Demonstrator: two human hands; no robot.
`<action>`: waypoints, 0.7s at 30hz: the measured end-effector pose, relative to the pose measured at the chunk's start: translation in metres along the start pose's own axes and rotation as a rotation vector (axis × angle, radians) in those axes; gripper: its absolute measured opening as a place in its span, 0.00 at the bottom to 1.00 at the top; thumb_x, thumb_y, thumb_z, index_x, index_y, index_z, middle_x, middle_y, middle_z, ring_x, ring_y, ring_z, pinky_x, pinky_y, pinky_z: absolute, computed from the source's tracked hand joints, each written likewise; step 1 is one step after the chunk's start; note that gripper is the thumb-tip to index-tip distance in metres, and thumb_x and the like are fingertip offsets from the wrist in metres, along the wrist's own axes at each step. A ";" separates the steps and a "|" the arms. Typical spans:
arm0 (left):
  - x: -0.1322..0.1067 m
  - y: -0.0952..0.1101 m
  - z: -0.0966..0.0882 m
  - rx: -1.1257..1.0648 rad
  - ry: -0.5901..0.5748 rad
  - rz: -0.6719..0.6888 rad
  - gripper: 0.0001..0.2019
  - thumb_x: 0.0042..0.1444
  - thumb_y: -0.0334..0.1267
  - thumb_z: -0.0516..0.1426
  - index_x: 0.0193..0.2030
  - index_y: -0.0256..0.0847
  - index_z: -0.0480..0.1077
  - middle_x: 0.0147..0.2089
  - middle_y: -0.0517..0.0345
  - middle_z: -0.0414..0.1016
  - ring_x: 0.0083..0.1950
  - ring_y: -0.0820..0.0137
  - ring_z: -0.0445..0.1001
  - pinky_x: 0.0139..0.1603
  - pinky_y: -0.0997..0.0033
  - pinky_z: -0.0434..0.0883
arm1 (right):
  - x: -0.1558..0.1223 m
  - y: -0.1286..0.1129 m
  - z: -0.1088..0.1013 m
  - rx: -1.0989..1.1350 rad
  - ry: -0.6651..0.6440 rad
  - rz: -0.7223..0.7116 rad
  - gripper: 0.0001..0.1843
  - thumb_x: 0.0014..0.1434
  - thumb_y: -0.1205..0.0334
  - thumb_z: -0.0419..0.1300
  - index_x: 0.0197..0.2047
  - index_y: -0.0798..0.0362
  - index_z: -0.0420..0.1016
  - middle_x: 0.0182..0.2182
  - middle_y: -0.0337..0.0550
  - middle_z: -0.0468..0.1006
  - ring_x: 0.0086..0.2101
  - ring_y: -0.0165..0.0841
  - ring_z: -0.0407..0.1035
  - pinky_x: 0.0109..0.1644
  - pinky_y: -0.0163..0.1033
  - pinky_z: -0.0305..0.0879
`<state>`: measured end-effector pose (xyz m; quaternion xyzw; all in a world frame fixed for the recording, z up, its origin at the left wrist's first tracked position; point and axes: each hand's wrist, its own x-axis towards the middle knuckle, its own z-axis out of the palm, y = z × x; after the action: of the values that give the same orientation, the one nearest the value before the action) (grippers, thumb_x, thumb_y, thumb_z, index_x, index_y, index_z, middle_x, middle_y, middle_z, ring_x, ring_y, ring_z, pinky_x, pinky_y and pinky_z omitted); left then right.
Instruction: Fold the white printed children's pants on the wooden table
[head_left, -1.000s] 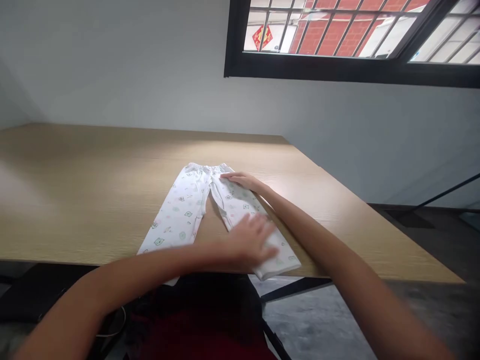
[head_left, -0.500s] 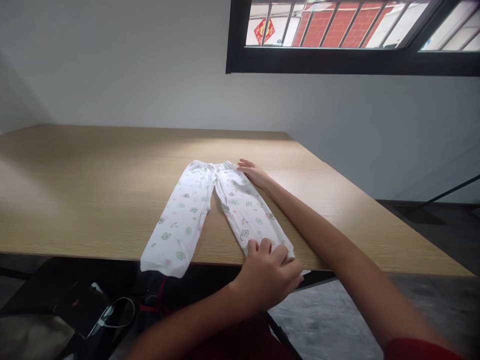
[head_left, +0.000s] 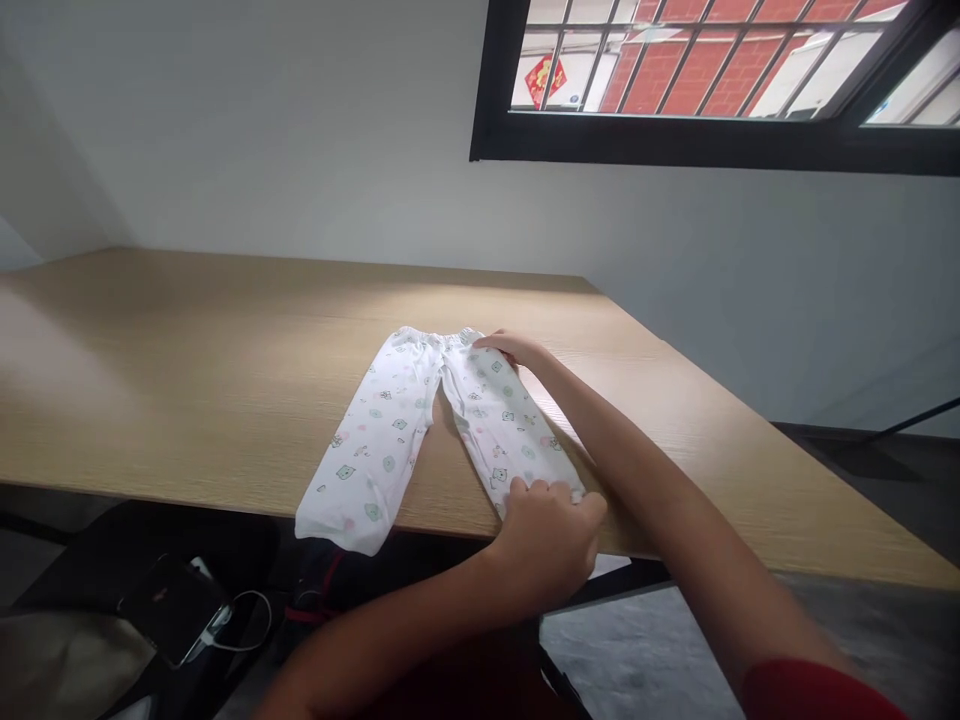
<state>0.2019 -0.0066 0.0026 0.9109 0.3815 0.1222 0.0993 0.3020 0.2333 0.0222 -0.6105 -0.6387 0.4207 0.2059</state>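
A small pair of white trousers (head_left: 390, 430) with a green and pink print lies flat on the wooden table (head_left: 187, 380), waistband far, legs spread toward me and hanging slightly over the near edge. My left hand (head_left: 551, 540) is closed on the cuff of the right-hand leg at the table's near edge. My right hand (head_left: 510, 347) reaches across and pinches the right end of the waistband, fingers curled on the cloth.
A phone (head_left: 174, 605) with a white cable lies below the table's near edge on the left, on dark cloth. A plain wall and a dark-framed window (head_left: 712, 140) stand behind the table. Grey floor shows at right.
My left hand slid down the right-hand leg to its cuff and closed on it. My right hand moved from lying flat below the waistband to gripping the waistband's right end.
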 end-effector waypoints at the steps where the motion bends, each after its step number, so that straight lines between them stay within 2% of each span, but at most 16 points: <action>1: -0.002 -0.002 -0.004 -0.058 0.032 -0.013 0.05 0.54 0.34 0.48 0.34 0.38 0.64 0.33 0.52 0.70 0.32 0.65 0.69 0.33 0.65 0.67 | -0.002 -0.005 0.000 0.023 0.011 -0.025 0.24 0.48 0.55 0.61 0.17 0.52 0.48 0.14 0.32 0.47 0.15 0.22 0.43 0.16 0.32 0.42; 4: -0.022 -0.012 -0.023 -0.282 0.275 -0.164 0.04 0.55 0.34 0.48 0.32 0.40 0.62 0.28 0.59 0.69 0.26 0.73 0.68 0.27 0.75 0.64 | -0.005 -0.028 0.002 0.131 0.072 -0.111 0.20 0.49 0.56 0.60 0.18 0.53 0.52 0.15 0.34 0.51 0.16 0.22 0.46 0.17 0.32 0.44; 7: -0.059 -0.026 -0.050 -0.416 0.516 -0.441 0.05 0.55 0.38 0.49 0.30 0.42 0.61 0.21 0.66 0.66 0.20 0.77 0.67 0.21 0.80 0.62 | 0.002 -0.061 0.012 0.218 0.175 -0.130 0.13 0.48 0.62 0.59 0.20 0.55 0.59 0.16 0.37 0.57 0.17 0.23 0.52 0.18 0.31 0.48; 9: -0.086 -0.036 -0.066 -0.394 0.616 -0.634 0.06 0.55 0.40 0.51 0.29 0.43 0.61 0.19 0.68 0.64 0.18 0.77 0.67 0.20 0.81 0.62 | 0.012 -0.085 0.025 0.233 0.186 -0.168 0.11 0.47 0.67 0.59 0.19 0.56 0.59 0.15 0.37 0.58 0.17 0.23 0.51 0.17 0.31 0.48; 11: -0.110 -0.047 -0.076 -0.314 0.638 -0.808 0.07 0.53 0.42 0.53 0.29 0.43 0.61 0.18 0.68 0.65 0.18 0.75 0.67 0.21 0.80 0.63 | 0.022 -0.104 0.043 0.212 0.151 -0.215 0.10 0.46 0.69 0.57 0.18 0.56 0.59 0.15 0.39 0.60 0.17 0.22 0.51 0.17 0.31 0.47; 14: -0.138 -0.065 -0.081 -0.196 0.487 -0.981 0.07 0.54 0.42 0.52 0.30 0.43 0.63 0.16 0.67 0.63 0.17 0.73 0.66 0.19 0.78 0.63 | 0.033 -0.119 0.077 0.110 0.100 -0.254 0.09 0.45 0.70 0.55 0.16 0.56 0.60 0.16 0.42 0.64 0.17 0.23 0.54 0.19 0.31 0.51; 16: -0.150 -0.077 -0.078 -0.050 0.425 -0.969 0.06 0.55 0.40 0.50 0.33 0.43 0.66 0.20 0.64 0.65 0.19 0.72 0.67 0.20 0.77 0.64 | 0.036 -0.120 0.101 0.027 0.068 -0.251 0.09 0.45 0.69 0.54 0.16 0.56 0.60 0.15 0.40 0.63 0.17 0.24 0.55 0.20 0.32 0.53; 18: -0.157 -0.087 -0.073 0.195 0.456 -0.851 0.09 0.55 0.36 0.50 0.37 0.44 0.71 0.33 0.54 0.69 0.28 0.68 0.70 0.25 0.71 0.67 | 0.036 -0.115 0.122 -0.047 0.078 -0.242 0.10 0.46 0.68 0.53 0.16 0.54 0.59 0.14 0.38 0.60 0.17 0.25 0.55 0.21 0.32 0.53; 19: -0.158 -0.091 -0.070 0.319 0.472 -0.773 0.10 0.54 0.34 0.51 0.39 0.46 0.72 0.41 0.49 0.67 0.35 0.64 0.70 0.29 0.66 0.69 | 0.036 -0.111 0.131 -0.081 0.110 -0.258 0.11 0.47 0.67 0.52 0.17 0.54 0.58 0.15 0.38 0.59 0.17 0.26 0.56 0.21 0.32 0.53; 21: -0.158 -0.096 -0.065 0.478 0.463 -0.644 0.14 0.52 0.31 0.52 0.40 0.51 0.74 0.53 0.47 0.59 0.46 0.54 0.66 0.35 0.55 0.69 | 0.034 -0.102 0.142 -0.147 0.222 -0.341 0.11 0.50 0.66 0.51 0.18 0.54 0.58 0.17 0.38 0.59 0.19 0.27 0.57 0.22 0.33 0.53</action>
<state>0.0105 -0.0485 0.0146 0.6920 0.6747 0.1937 -0.1684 0.1238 0.2348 0.0142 -0.5496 -0.7351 0.2620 0.2981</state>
